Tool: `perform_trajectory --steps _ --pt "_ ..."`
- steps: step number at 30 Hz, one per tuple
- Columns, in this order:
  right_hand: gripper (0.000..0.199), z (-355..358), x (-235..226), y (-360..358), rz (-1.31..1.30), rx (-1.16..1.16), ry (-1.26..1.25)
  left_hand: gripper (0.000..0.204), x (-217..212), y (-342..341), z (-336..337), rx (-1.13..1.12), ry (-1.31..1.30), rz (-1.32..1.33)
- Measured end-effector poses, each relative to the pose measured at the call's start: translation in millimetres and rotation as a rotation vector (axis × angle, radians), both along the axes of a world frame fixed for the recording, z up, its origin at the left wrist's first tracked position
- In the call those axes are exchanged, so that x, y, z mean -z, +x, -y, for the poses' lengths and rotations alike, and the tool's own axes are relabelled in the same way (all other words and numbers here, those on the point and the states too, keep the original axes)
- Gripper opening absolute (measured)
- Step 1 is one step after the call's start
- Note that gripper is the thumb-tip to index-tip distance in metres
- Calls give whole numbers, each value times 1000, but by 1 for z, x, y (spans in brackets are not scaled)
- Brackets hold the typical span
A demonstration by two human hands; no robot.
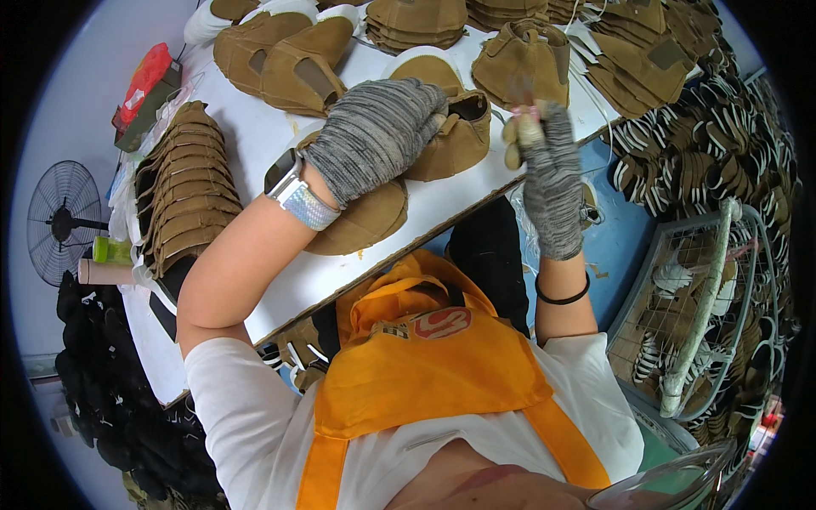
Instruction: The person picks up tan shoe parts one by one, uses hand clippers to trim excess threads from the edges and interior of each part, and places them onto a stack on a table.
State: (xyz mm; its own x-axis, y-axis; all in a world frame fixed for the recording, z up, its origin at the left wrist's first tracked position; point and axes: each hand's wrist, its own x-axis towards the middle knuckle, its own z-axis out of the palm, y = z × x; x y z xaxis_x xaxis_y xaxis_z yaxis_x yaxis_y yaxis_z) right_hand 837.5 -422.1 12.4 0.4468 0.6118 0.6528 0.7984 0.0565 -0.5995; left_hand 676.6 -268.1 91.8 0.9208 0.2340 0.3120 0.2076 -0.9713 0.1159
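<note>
My left hand (378, 127), in a grey knitted glove, is closed on the edge of a brown shoe upper (459, 149) above the white table. Beneath that wrist lies another brown upper (365, 223). My right hand (550, 183), gloved the same way with pale-covered fingertips, is raised past the table's front edge, to the right of the held upper. Its fingers are pinched together around something thin and blurred with a pinkish part, too smeared to name. More brown uppers (518, 64) lie just beyond both hands.
A row of nested brown uppers (189, 183) stands on the white table (285, 293) at left. Stacked uppers (416, 24) fill the far side. Right of me are a wire basket cart (710, 297) and heaped shoe parts (680, 161). A black fan (62, 223) stands far left.
</note>
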Motion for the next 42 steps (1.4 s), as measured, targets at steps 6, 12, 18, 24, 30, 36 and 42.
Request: perform_trajectory --steps 6,12,18,24,30,36,42 --pt "26 -31 -9 -19 -183 -283 -141 19 -7 -3 0 -11 -172 -37" --pt "20 -25 -24 -31 -45 -180 -190 20 4 -2 -5 2 -81 34" --pt "33 -23 4 -43 -396 -135 -52 20 4 2 -3 -71 -17 -53" --pt "34 -13 -13 -49 -295 -88 -204 18 3 0 -3 -96 -58 -56" --pt "29 -14 -16 -51 -42 -65 -135 17 6 2 -5 -110 -87 -66" --pt "29 -10 -24 -52 40 -12 -244 17 1 1 -2 -98 -71 -68" --pt "30 -7 -50 -50 159 40 -378 17 4 1 -4 -107 -78 -86"
